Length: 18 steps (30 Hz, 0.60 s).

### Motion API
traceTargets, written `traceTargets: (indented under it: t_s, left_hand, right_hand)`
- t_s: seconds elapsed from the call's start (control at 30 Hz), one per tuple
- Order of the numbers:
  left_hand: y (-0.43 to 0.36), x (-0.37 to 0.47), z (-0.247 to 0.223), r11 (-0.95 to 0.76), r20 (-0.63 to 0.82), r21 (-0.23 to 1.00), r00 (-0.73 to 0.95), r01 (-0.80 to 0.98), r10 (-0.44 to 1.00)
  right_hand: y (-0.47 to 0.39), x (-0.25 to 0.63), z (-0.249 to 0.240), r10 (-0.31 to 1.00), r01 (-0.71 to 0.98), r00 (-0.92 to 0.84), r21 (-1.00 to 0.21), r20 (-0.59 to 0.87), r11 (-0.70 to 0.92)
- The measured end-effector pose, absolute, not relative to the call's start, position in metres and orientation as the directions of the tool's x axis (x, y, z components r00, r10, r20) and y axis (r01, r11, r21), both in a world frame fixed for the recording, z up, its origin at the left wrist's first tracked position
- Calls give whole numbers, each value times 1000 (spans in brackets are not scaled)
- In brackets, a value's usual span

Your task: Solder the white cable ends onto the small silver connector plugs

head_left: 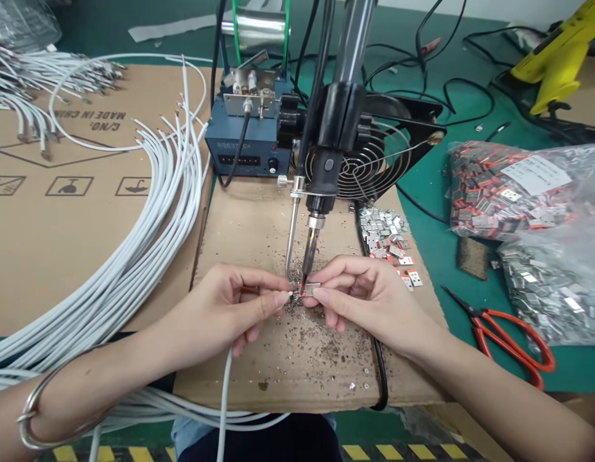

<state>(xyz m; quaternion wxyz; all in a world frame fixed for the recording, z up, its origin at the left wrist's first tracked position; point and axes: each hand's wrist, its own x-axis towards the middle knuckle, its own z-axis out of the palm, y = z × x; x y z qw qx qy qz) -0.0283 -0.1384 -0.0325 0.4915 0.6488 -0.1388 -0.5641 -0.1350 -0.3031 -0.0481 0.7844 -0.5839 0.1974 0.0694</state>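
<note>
Right, at the centre of the frame my right hand [367, 295] pinches a small, flat silver metal connector with an orange-red insert [312, 290], thumb and fingertips narrow on its casing. My left hand [234, 305] is just as tightly closed, holding the tip of a round, white-jacketed cable [224, 385] that hangs to the bottom edge of the frame. The two ends meet just under the pointed tip of a black soldering iron [326, 170], though I can't tell whether the wires touch the contacts.

I judge the connector very light, stiff and a bit slippery; the sides of its casing are the place to grip, clear of the heat. The cable should bend springily, so I'd hold its jacket close behind the stripped end, where the thin wires are probably fragile.
</note>
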Motion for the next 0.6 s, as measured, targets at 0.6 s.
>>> traceTargets:
  t_s: [0.6]
  left_hand:
    - [-140, -29, -31, -525, -623, 781, 361, 339, -694]
  right_hand:
    - [-299, -133, -49, -172, -356, 895, -891, -412, 281]
